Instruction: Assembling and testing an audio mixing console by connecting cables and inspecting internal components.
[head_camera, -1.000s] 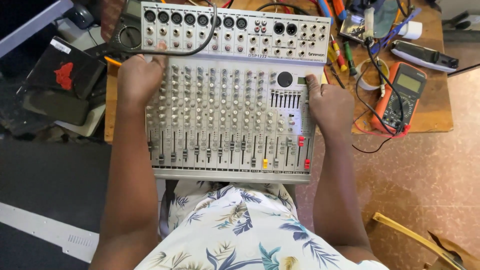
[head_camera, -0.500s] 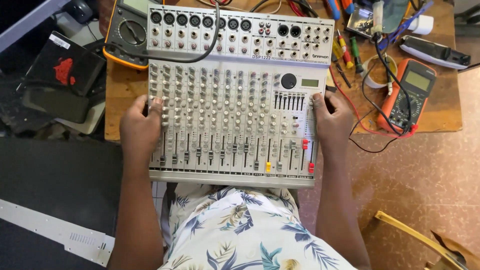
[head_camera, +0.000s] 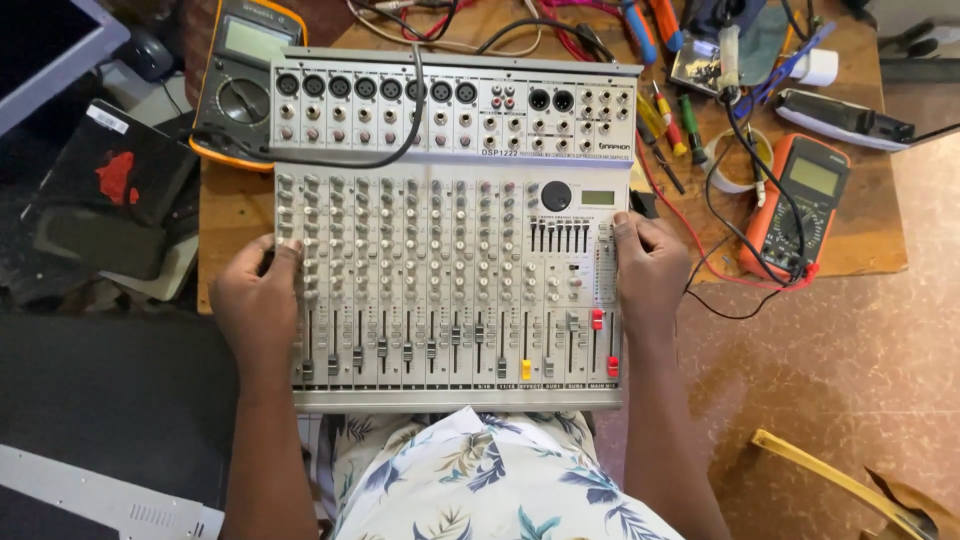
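A grey audio mixer (head_camera: 450, 230) with rows of knobs and sliders lies flat on a wooden table, its near edge over my lap. My left hand (head_camera: 255, 305) grips the mixer's left side, fingers curled over the edge onto the first knob column. My right hand (head_camera: 650, 270) grips the right side next to the level meter. A black cable (head_camera: 400, 120) is plugged into the top panel.
A yellow-cased multimeter (head_camera: 240, 75) lies behind the mixer's left corner. An orange multimeter (head_camera: 795, 205) with leads sits to the right, near a tape roll (head_camera: 735, 160), screwdrivers (head_camera: 660, 105) and tangled wires. The wooden table (head_camera: 860, 240) ends right of it. A dark case (head_camera: 110, 200) lies at the left.
Both hands have slid down the mixer's sides toward me, from near its upper part to mid-height. The mixer appears to sit nearer to me than before.
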